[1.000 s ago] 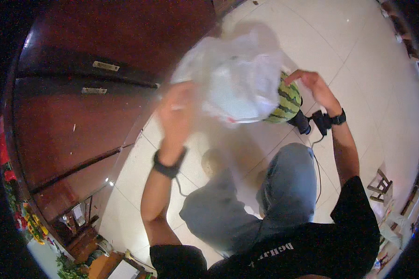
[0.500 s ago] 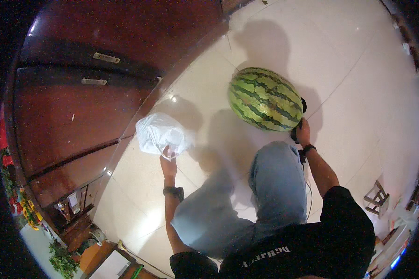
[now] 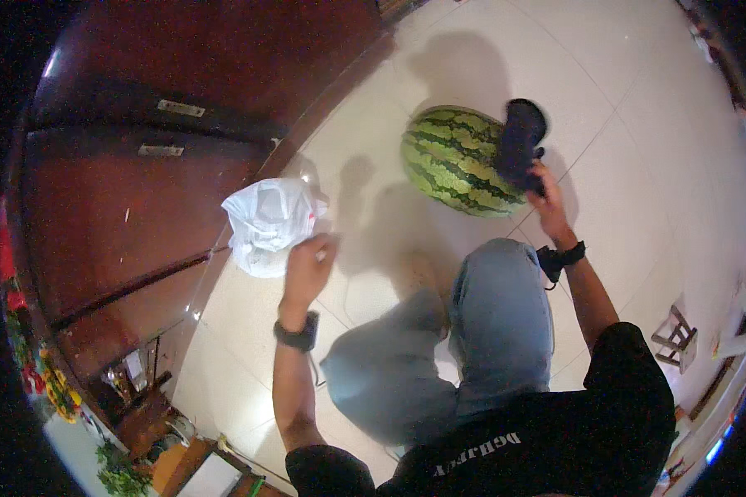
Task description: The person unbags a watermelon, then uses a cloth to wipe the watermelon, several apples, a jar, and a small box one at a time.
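A large striped green watermelon (image 3: 452,157) lies on the tiled floor in front of my knees. My right hand (image 3: 547,195) grips what looks like a black slipper (image 3: 522,141), held upright against the watermelon's right end and covering part of it. A crumpled white plastic bag (image 3: 265,219) rests on the floor to the left. My left hand (image 3: 309,267) is at the bag's lower right edge with its fingers curled and slightly blurred. Whether those fingers pinch any of the bag, I cannot make out. Both wrists wear black bands.
Dark red wooden cabinet drawers (image 3: 116,190) stand along the left. A small wooden stool (image 3: 677,340) is on the right. At the lower left are a green plant (image 3: 123,468) and yellow flowers (image 3: 58,389). My bent knees (image 3: 501,323) are between my arms.
My right hand has raised the black slipper from behind the watermelon's right end, so more of it shows. My left hand has moved up and slightly right, its fingers now curled beside the bag.
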`<state>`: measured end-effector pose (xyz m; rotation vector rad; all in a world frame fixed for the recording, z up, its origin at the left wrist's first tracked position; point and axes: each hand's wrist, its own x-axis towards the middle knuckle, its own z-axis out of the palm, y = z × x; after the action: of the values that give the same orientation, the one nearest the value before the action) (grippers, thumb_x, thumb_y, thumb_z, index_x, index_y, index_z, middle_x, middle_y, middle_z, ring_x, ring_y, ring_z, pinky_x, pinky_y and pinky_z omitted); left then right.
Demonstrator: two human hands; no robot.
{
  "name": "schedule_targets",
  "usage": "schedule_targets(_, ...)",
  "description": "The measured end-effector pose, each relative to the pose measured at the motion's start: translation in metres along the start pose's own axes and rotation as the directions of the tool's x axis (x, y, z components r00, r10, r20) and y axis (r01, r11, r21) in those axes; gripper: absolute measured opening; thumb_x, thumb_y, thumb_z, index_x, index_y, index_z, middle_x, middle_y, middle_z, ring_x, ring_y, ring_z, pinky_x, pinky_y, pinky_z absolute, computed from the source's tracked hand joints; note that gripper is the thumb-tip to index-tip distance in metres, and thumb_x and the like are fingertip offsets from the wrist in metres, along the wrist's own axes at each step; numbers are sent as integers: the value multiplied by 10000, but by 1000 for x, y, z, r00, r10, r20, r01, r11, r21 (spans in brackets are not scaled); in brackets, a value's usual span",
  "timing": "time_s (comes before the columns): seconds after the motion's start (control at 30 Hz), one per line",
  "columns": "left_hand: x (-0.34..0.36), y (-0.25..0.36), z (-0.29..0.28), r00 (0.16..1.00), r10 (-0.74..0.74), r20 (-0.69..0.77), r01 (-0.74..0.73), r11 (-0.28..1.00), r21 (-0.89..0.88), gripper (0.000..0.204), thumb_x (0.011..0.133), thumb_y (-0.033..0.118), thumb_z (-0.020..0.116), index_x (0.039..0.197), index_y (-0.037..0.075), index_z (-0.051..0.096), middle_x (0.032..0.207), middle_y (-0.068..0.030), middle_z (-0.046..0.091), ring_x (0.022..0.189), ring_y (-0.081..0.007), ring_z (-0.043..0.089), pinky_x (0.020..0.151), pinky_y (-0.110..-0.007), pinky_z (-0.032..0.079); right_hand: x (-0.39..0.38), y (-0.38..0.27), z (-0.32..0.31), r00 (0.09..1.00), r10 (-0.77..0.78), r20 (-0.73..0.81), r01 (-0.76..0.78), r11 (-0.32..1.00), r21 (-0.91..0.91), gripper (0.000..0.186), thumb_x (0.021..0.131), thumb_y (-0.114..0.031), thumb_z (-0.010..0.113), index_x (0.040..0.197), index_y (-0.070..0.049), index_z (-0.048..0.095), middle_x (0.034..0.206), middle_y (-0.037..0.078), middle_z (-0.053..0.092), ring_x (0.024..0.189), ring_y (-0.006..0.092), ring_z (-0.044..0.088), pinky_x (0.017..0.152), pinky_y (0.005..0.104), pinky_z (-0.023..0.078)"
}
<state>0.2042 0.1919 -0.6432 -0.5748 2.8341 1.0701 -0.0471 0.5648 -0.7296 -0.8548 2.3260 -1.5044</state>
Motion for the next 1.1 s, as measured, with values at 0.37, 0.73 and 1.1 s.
schedule_targets(0.37, 190, 48, 132, 898, 437, -55, -441, 895, -71, 594, 782, 300, 688, 1277, 49, 476, 1347, -186, 413, 1240, -356, 377, 1034, -397, 323, -3, -9, 23, 987, -132, 95, 156, 934, -320, 278, 753, 35, 615, 981, -42, 477, 1235, 214, 477, 1203, 374, 435, 979, 446, 368)
schedule_targets(0.73, 174, 39, 120, 910, 412, -41, -413, 901, -129, 671, 711, 272, 736, 1286, 79, 448, 1314, -188, 422, 1210, -360, 364, 1022, -419, 302, -17, 18, 16, 794, 478, -376, -236, 812, 534, 233, 907, -258, 519, 1035, -82, 438, 937, 5, 467, 866, 91, 422, 782, 248, 349)
schedule_targets(1.1, 115, 39, 124, 956, 287, -65, -290, 957, -31, 836, 626, 287, 813, 1307, 45, 392, 1242, -184, 405, 1176, -346, 361, 1008, -425, 302, -32, 10, 24, 879, 371, -300, -231, 882, 411, 219, 916, -236, 512, 1029, -80, 406, 883, 0, 421, 777, 81, 396, 691, 229, 350)
